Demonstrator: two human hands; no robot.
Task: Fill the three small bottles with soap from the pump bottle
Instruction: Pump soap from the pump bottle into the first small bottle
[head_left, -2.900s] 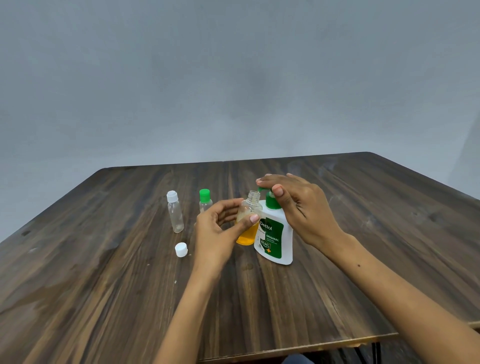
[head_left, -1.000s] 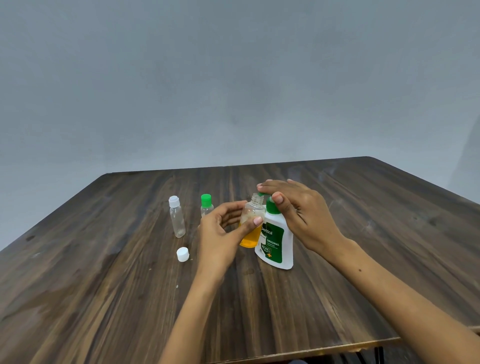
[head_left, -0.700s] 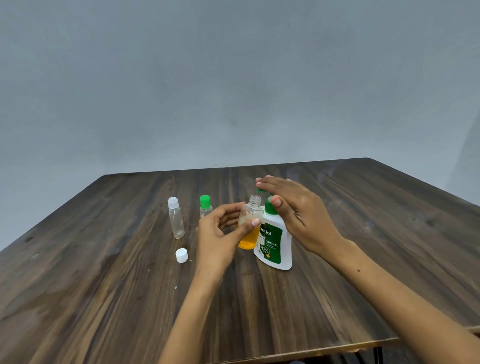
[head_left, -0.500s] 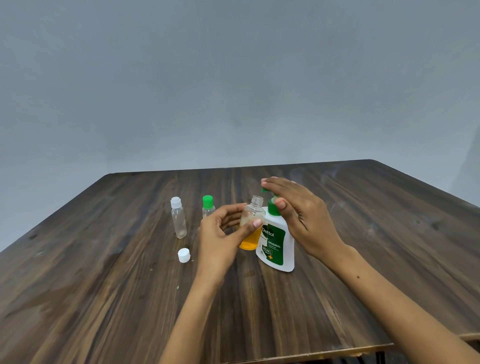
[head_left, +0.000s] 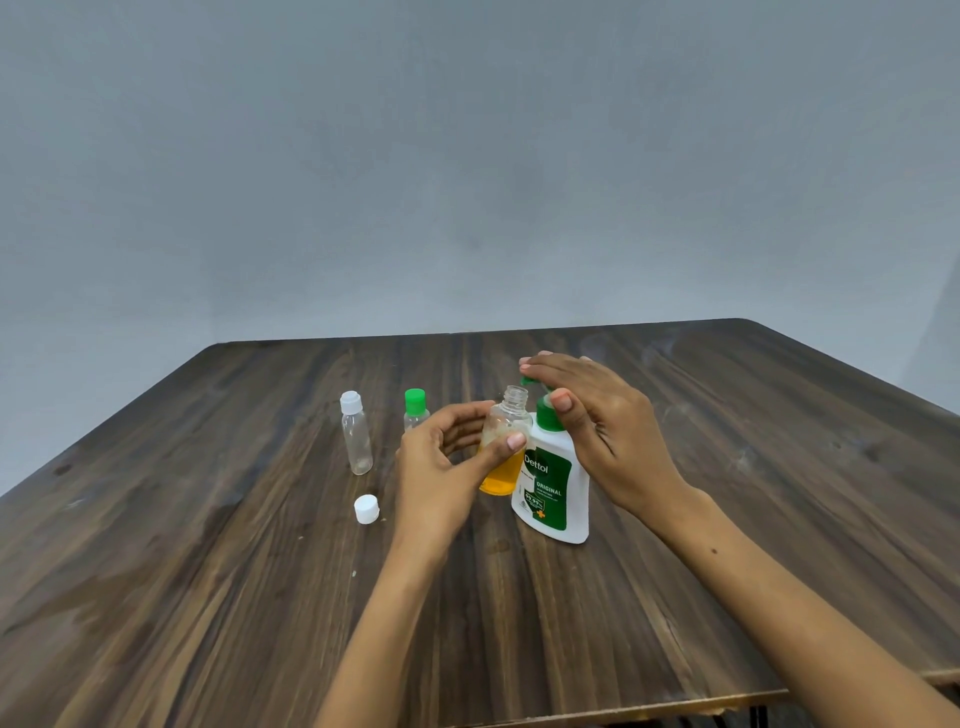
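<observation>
- left hand (head_left: 441, 467) at centre of frame, fingers and thumb curled round the open small bottle (head_left: 503, 452); thumb tip pressed on the bottle's front, other fingers wrapped behind it
- open small bottle clear, uncapped, threaded neck up, tilted slightly; orange soap fills about its lower third; it sits just left of the pump bottle (head_left: 553, 488), touching or nearly touching its shoulder; cannot tell whether its base rests on the table (head_left: 208, 597) or is lifted
- right hand (head_left: 602, 431) right of centre, laid over the green pump head (head_left: 545, 410); fingers fairly straight, reaching left across the top of the pump; thumb tip against the green collar; nothing clasped, just pressing on top
- pump bottle white with green label, upright on the table, middle of frame; green nozzle tip just above the small bottle's mouth, mostly hidden under the fingers
- white-capped bottle (head_left: 356, 434) clear, upright, left of centre, apart from the hands; looks empty
- green-capped bottle (head_left: 415, 410) upright just right of it, lower part hidden behind the left hand; contents not readable
- loose white cap (head_left: 367, 508) on the table, below the white-capped bottle, left of the left wrist
- dark wood-grain table fills lower half of frame; plain grey wall (head_left: 467, 156) fills the upper half
</observation>
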